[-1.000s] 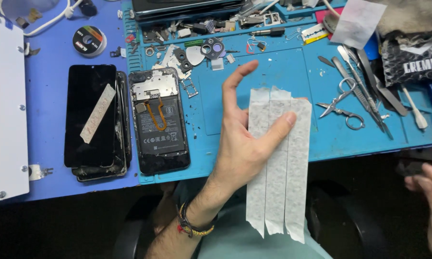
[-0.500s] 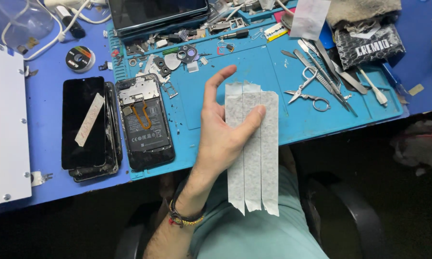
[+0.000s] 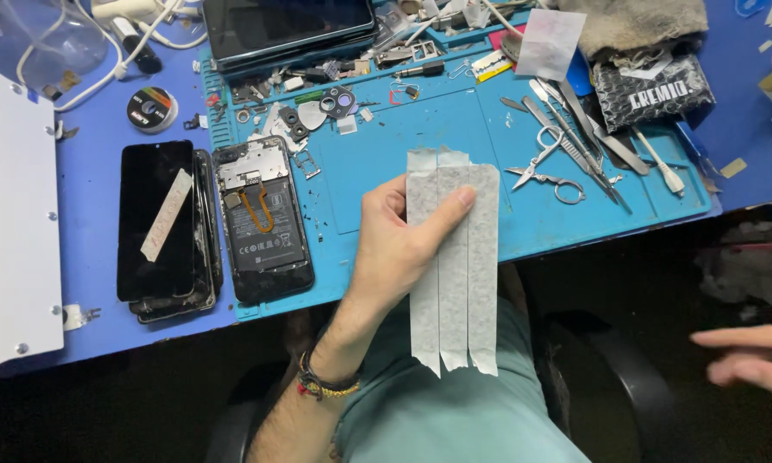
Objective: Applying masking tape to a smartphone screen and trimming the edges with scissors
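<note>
A blue work mat (image 3: 420,137) lies beyond the left hand (image 3: 395,249), spread over the blue table (image 3: 86,223). To the left of that hand, at the table's edge, stands a white panel (image 3: 9,223). Beyond the hand, at the far side of the mat, a dark tablet (image 3: 287,26) lies flat. Just to the left of the hand rests an opened phone (image 3: 262,219) with its back off, and further left a stack of black screens (image 3: 159,227) carries a pale strip. The left hand is closed around three long white adhesive strips (image 3: 455,266), thumb pressed across their front and fingers behind, so they hang side by side down toward the teal shirt. The right hand (image 3: 750,360) sits well to the right and lower, over the dark floor, fingers stretched out loosely and holding nothing. Beyond and to the right of the left hand, small scissors (image 3: 545,171) lie on the mat beside tweezers (image 3: 575,129). Far left, beyond the screens, sits a small tape roll (image 3: 152,109).
</note>
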